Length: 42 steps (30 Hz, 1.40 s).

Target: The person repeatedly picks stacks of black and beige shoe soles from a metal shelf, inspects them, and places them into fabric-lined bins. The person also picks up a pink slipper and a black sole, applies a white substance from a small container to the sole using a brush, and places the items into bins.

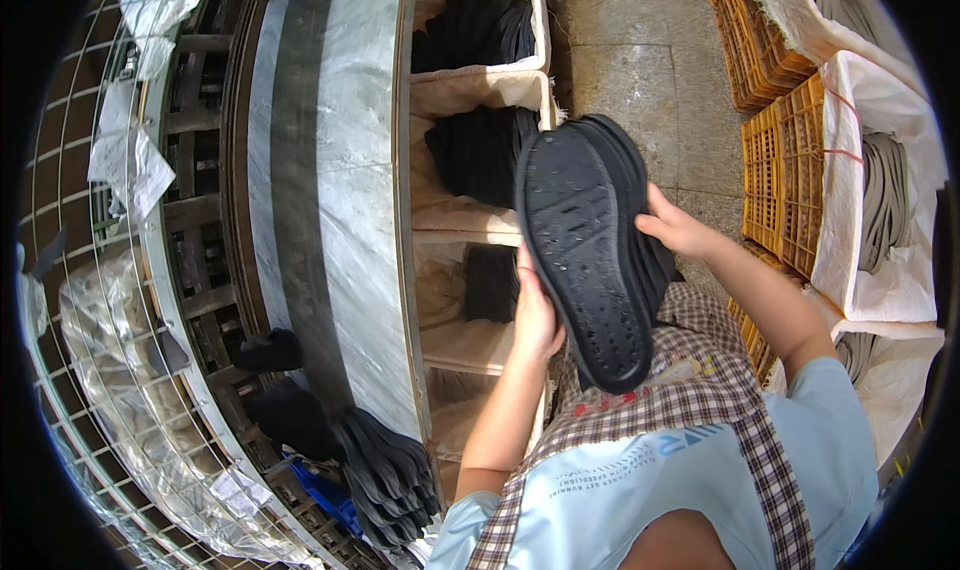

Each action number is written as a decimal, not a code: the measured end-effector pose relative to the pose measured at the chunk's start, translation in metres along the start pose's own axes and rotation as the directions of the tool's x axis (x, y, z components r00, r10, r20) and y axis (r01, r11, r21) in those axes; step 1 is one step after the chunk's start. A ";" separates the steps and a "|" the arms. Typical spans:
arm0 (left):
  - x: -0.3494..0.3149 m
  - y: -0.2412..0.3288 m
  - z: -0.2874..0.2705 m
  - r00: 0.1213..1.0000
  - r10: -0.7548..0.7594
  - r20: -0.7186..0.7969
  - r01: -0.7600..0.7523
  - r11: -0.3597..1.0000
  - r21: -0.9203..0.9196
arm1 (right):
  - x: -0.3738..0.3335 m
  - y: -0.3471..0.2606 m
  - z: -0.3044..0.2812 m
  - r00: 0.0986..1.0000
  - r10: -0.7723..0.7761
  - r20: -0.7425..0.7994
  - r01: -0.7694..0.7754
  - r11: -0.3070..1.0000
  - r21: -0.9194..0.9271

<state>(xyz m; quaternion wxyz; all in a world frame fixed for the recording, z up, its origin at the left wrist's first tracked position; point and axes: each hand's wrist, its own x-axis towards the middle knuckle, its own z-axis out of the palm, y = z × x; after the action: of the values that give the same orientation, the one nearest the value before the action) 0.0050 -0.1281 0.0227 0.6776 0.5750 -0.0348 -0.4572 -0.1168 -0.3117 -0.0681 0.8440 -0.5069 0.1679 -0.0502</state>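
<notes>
A stack of black shoe soles (pixel 585 255) is held up in front of my chest, the top one showing a grooved, perforated face. My left hand (pixel 540 315) is closed along the stack's left edge, its fingers partly hidden beneath. On the other side, my right hand (pixel 672 225) grips the right edge, thumb toward the top. Just left of the stack, black soles (pixel 485 155) fill a lined bin (pixel 470 220). Another dark bundle (pixel 490 283) sits in the neighbouring bin, close to my left hand.
A long grey-white table (pixel 365 170) runs along the left, with fanned black soles (pixel 385 470) near its lower end. Beyond it stands a wire mesh rack (pixel 130 300). On the right, orange crates (pixel 785 175) and white-lined bins (pixel 835 260) hold grey strips (pixel 882 200).
</notes>
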 end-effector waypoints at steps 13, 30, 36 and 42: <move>0.149 -0.122 -0.110 0.786 -0.602 0.140 0.616 0.780 -0.107 | 0.043 0.073 0.013 0.921 0.188 -0.342 -0.216 0.975 -0.044; 0.439 -0.031 -0.401 0.923 -0.075 -0.379 0.155 0.970 0.186 | 0.454 0.207 0.047 0.990 -0.136 0.040 0.142 0.963 -0.230; 0.511 0.033 -0.494 0.838 0.424 -0.345 0.024 0.602 0.798 | 0.572 0.294 0.105 0.982 -0.069 0.178 0.115 0.959 -0.258; 0.545 0.048 -0.540 0.742 0.645 -0.183 0.307 -0.085 0.948 | 0.673 0.371 0.146 0.940 0.070 0.334 -0.024 0.990 -0.140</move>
<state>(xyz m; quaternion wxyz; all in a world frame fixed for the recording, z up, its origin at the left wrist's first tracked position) 0.6584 -0.0883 -0.3806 0.0619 0.9749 -0.2099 0.0414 0.5317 -0.1820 -0.4852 0.8254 -0.5592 0.0357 0.0693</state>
